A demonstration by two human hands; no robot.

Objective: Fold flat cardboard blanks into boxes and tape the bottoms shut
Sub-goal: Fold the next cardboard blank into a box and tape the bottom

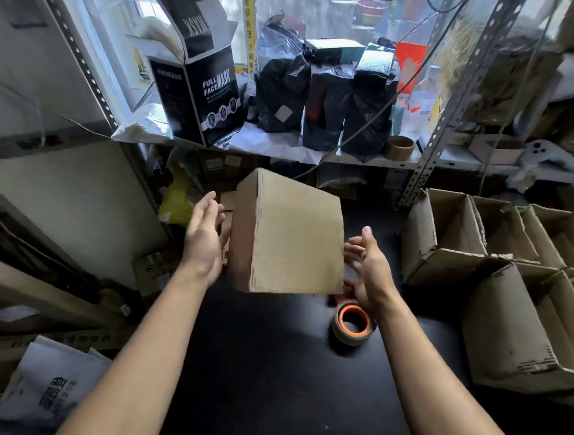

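A brown cardboard box [288, 237], folded into shape, hangs tilted above the black table [274, 363] between my two hands. My left hand [203, 237] lies against the box's left side with straight fingers, near the loose end flaps. On the other side my right hand [368, 272] reaches toward the lower right corner, fingers relaxed and spread; whether it touches the cardboard is unclear. A roll of brown tape with an orange core [352, 322] lies flat on the table just below my right hand.
Several open cardboard boxes [492, 257] crowd the right side of the table. A shelf behind holds a black mask carton [199, 94], black bags [329, 98] and a spare tape roll [399, 147]. Flat cardboard and a white bag [52, 381] lie at the left.
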